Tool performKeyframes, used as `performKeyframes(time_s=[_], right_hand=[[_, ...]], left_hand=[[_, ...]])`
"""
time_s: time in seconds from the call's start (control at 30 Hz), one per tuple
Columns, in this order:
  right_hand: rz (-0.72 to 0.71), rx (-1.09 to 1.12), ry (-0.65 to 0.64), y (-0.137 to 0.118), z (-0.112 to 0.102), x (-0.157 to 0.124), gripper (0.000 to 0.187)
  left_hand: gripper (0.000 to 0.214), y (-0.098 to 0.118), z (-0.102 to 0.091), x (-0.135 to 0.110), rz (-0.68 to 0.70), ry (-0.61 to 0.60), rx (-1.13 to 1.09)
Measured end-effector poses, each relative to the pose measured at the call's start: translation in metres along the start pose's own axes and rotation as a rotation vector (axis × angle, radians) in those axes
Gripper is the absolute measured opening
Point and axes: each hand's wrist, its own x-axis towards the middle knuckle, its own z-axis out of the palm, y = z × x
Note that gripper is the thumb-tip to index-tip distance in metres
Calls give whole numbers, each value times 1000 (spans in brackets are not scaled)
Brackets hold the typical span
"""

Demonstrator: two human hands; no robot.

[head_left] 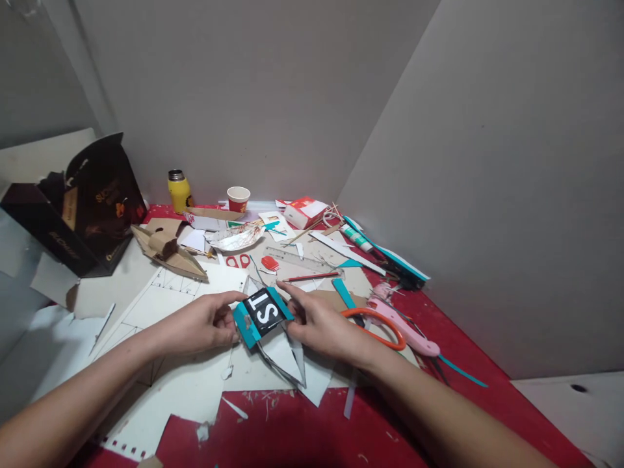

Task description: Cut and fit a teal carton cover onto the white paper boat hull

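Between my two hands is a boat-shaped paper model [284,351] with a pale, pointed hull, its tip towards me. Across its middle sits a teal and black card piece [264,313] with white letters on it. My left hand [207,323] grips the left teal edge between thumb and fingers. On the opposite side, my right hand [324,322] has its thumb and fingers closed at the right edge. Part of the hull is hidden under the card piece and the fingers. Under the model lie a drawing sheet [190,370] and other paper.
A brown cardboard boat [170,255] and a dark box [95,208] stand to the left. Behind are a yellow bottle [179,194], a paper cup [238,200] and a clear ruler [305,260]. Orange-handled scissors [390,330] and a pink glue gun [409,329] lie right.
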Motion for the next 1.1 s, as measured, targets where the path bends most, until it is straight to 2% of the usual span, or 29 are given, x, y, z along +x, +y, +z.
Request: performKeyframes(time_s=[0.07, 0.23, 0.37, 0.57, 0.73, 0.93, 1.1], right_hand=[[-5, -31, -1, 0, 0, 1, 69], [-59, -52, -12, 1, 0, 2, 56], [-87, -40, -52, -1, -2, 1, 47], [-86, -96, -34, -4, -2, 0, 59], [-111, -106, -22, -3, -1, 0, 64], [-63, -165, 10, -2, 1, -2, 69], [-39, -162, -10, -4, 2, -3, 69]], left_hand=[[24, -1, -2, -1, 10, 11, 49], [45, 4, -20, -7, -123, -100, -54], [35, 8, -26, -4, -109, -63, -47], [29, 6, -15, 15, -51, -29, -9], [17, 2, -15, 26, -12, -7, 98], [15, -5, -13, 24, 3, -15, 217], [15, -9, -12, 22, 10, -46, 222]])
